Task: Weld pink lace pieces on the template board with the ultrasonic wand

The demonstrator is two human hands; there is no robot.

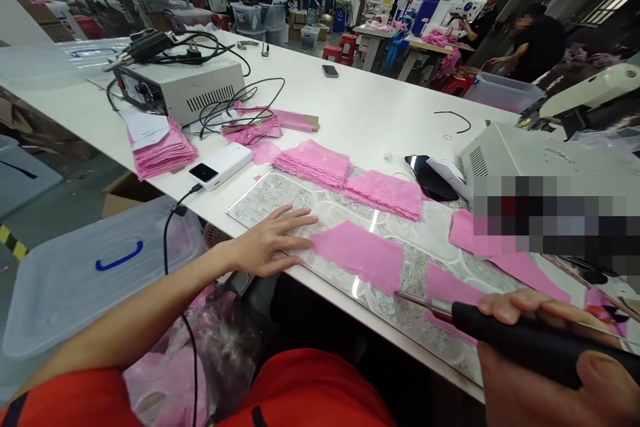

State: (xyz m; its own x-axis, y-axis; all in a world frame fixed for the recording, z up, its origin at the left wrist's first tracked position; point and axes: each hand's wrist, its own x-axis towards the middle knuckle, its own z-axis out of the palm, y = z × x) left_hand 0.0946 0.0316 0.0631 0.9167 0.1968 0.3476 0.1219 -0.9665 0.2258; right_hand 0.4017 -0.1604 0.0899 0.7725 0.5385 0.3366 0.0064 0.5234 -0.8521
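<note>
in the head view, the left hand (273, 240) lies flat and spread on a clear sheet (280, 190), its fingertips right at the left end of a pink cloth piece (363, 253) — whether they press on the cloth i cannot tell. the right hand (525, 390) is wrapped around the black handle of a pen-like tool (515, 339), and the tool's thin metal tip sits at the cloth piece's lower right corner.

the cloth piece lies flat on the sheet, near the table's front edge. just to its right lies a second pink piece (450, 287), partly behind the tool. beyond the first piece, two pink stacks (314, 163) (384, 195) lie side by side.

farther left on the white table (370, 120) is a white power bank (225, 167) with a cable plugged in, then a pink pile (167, 157) under a paper, beside a grey box (210, 90) with black cords on top. a phone (330, 71) lies near the far edge — and past the table, people work among sewing machines.
</note>
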